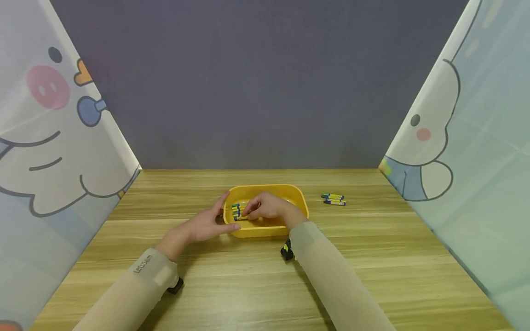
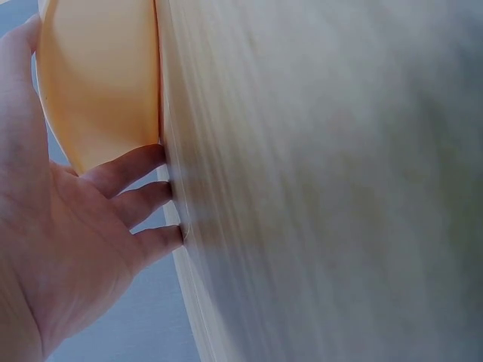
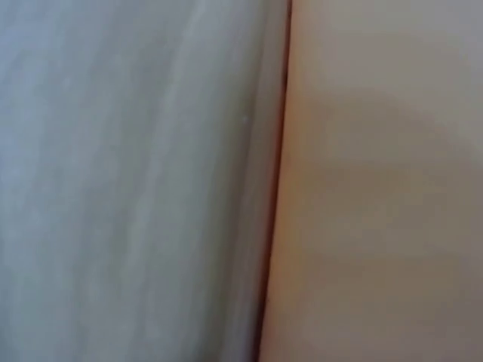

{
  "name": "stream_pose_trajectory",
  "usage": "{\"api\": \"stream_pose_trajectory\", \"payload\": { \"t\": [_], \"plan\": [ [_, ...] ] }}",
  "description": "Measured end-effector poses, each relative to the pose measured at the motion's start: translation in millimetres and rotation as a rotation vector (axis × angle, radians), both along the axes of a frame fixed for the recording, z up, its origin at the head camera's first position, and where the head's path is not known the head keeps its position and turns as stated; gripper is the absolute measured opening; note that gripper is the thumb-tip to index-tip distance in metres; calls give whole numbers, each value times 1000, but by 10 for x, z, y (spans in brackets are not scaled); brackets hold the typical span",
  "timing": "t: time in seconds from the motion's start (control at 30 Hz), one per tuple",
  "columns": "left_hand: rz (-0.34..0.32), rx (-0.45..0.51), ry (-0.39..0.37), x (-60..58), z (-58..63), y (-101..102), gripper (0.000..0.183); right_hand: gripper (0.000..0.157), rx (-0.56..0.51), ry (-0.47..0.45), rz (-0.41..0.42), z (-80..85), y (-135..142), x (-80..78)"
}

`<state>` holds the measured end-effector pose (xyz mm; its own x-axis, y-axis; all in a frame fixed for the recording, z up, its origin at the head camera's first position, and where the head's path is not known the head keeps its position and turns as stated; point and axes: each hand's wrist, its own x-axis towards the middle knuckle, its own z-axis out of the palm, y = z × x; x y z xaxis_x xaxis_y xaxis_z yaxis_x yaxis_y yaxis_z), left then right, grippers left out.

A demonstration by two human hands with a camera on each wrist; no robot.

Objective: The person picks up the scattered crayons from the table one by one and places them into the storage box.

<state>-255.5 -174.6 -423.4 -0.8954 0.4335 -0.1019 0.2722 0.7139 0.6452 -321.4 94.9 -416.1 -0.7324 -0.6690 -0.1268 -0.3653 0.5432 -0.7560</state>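
A yellow plastic tray (image 1: 267, 232) stands on the wooden table, with several yellow-wrapped crayons (image 1: 237, 206) lying side by side at its left end. My left hand (image 1: 204, 225) spreads around that end, thumb on the front rim and index finger at the back left corner. In the left wrist view, straight fingers of the left hand (image 2: 83, 219) touch the table beside the tray wall (image 2: 102, 75). Reaching inside the tray, my right hand (image 1: 267, 207) pinches the right end of the nearest crayon (image 1: 239, 218). The right wrist view shows only the tray's outer wall (image 3: 377, 188) and tabletop.
More crayons (image 1: 334, 202) lie in a small group on the table (image 1: 372, 248), right of the tray. A dark panel (image 1: 256, 92) rises behind the table, and cartoon-printed sheets (image 1: 54, 115) flank both sides.
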Motion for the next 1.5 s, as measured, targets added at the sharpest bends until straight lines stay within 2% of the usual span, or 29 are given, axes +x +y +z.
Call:
{"api": "stream_pose_trajectory", "payload": {
  "t": [0.2, 0.77, 1.17, 1.33, 1.5],
  "plan": [
    [-7, 15, -2, -10, -15, -1, 126, 18, 9, 15, 15, -5, 8, 6],
    [-6, 4, 10, -11, -31, -8, 124, 11, 43, 111, -31, -21, -59, 19],
    [-9, 18, 13, 19, 4, -9, 124, 10, 21, 86, -47, -6, -94, 37],
    [-11, 9, 15, 23, 8, -14, 124, 13, 22, 88, -58, 45, -75, 55],
    [-10, 9, 10, 11, 11, -11, 125, 20, -11, 105, -88, 185, 49, 83]
  ]
}}
